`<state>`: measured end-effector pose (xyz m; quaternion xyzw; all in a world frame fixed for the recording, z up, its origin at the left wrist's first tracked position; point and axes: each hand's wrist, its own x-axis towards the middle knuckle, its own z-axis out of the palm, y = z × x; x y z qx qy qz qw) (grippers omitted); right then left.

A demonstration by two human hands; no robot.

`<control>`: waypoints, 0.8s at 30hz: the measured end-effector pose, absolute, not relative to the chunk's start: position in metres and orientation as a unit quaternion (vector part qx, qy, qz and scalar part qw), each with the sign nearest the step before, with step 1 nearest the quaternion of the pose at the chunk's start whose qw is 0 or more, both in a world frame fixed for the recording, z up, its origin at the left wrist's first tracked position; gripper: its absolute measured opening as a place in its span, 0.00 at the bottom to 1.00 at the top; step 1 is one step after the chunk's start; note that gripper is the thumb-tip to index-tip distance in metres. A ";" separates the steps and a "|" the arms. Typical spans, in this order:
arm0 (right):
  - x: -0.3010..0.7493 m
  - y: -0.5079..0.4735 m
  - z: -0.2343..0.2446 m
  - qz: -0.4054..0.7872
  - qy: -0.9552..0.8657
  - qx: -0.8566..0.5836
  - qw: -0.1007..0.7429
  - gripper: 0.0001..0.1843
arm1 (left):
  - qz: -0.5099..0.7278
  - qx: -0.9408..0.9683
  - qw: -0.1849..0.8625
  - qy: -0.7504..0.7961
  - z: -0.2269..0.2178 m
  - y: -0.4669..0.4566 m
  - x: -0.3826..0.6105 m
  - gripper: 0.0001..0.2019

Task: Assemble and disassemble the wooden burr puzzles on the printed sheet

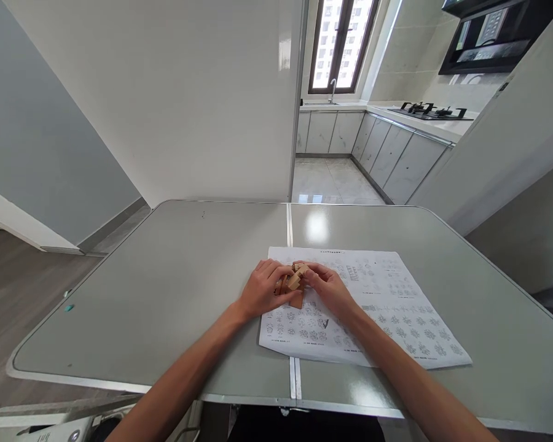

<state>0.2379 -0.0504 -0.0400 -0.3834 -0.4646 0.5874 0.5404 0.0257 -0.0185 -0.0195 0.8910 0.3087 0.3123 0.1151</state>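
Observation:
Between my hands is a wooden interlocking puzzle (297, 301) made of small notched blocks, above the left part of a printed sheet. My left hand (266, 287) is closed around its left side, with the thumb along the near edge. On the other side, my right hand (326, 285) pinches a light wooden puzzle piece (295, 279) that sits tilted at the top of the puzzle. My fingers hide part of the blocks. The white instruction sheet (364, 288) carries rows of small line diagrams, and my right forearm crosses it.
A grey-green folding table (188, 264) spans the view, with a metal seam (295, 377) down its middle. A small teal bit (69, 307) lies near its left edge. Beyond are a white partition (203, 110) and a kitchen with a gas hob (428, 112).

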 end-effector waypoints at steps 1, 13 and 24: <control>0.237 -0.051 -0.039 0.586 -0.467 -0.386 0.539 0.21 | 0.307 0.891 0.116 0.313 -0.019 -0.018 0.026 0.15; 0.245 -0.047 -0.040 0.580 -0.406 -0.413 0.572 0.19 | 0.396 0.712 0.397 0.423 -0.012 -0.013 0.028 0.23; 0.258 -0.038 -0.042 0.554 -0.368 -0.426 0.614 0.22 | 0.411 0.657 0.453 0.440 -0.013 -0.005 0.027 0.25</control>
